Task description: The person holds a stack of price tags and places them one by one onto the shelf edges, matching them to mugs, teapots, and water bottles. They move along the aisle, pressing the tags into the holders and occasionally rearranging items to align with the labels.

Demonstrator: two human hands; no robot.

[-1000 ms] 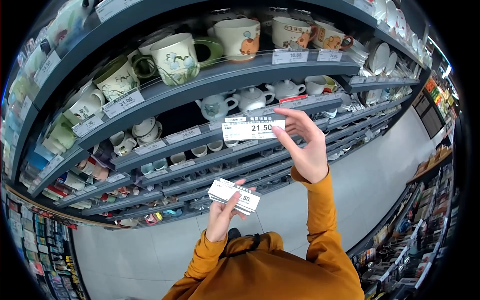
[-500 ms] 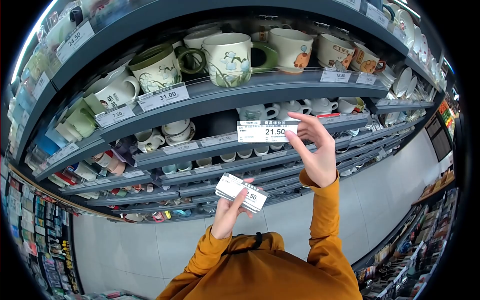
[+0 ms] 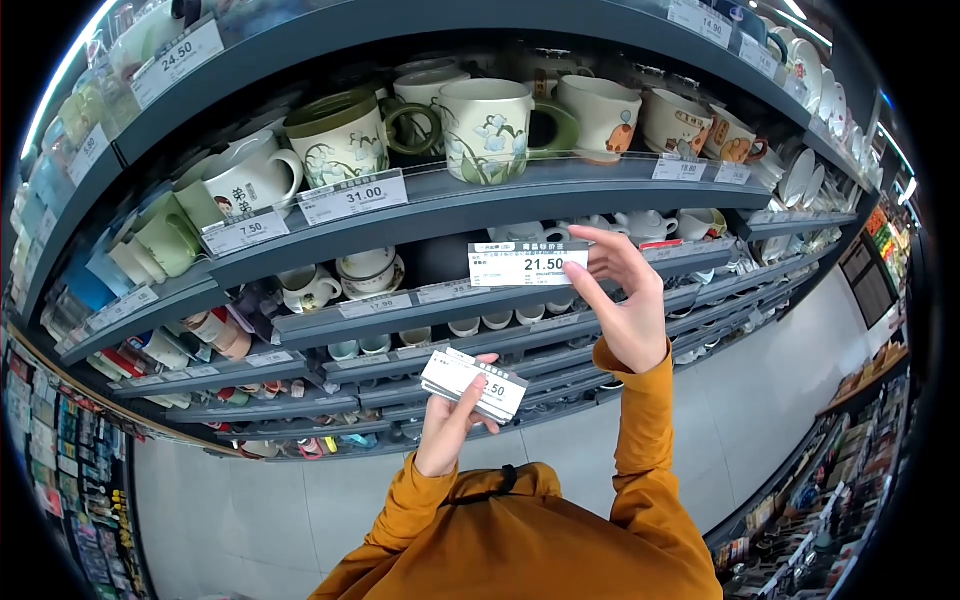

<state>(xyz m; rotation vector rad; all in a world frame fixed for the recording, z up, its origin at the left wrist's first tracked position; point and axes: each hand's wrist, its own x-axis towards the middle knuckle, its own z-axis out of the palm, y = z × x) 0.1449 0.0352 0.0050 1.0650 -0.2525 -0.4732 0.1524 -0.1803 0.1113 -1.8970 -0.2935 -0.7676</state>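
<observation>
Between the thumb and fingers of my right hand (image 3: pixel 630 305) is a single white price tag (image 3: pixel 510 265) reading 21.50, held flat toward me by its right end. It is in front of a middle shelf with teapots and cups. Lower and to the left, my left hand (image 3: pixel 452 425) grips a stack of price tags (image 3: pixel 455 375), its thumb lying across the top one and covering part of the number. Above both hands, a white mug with blue flowers and a green handle (image 3: pixel 485 130) stands on the shelf.
The curved grey shelf (image 3: pixel 440 200) carries several mugs, among them a green-rimmed mug (image 3: pixel 335 140). A price tag marked 31.00 (image 3: pixel 355 198) is on its front edge. More shelves of cups run below. Grey floor tiles (image 3: pixel 700 420) lie behind, with another goods rack (image 3: pixel 810 500) at right.
The view has shifted a little, so the upper-shelf mugs and tags appear further right and lower. Both hands keep the same grips on their tags.
</observation>
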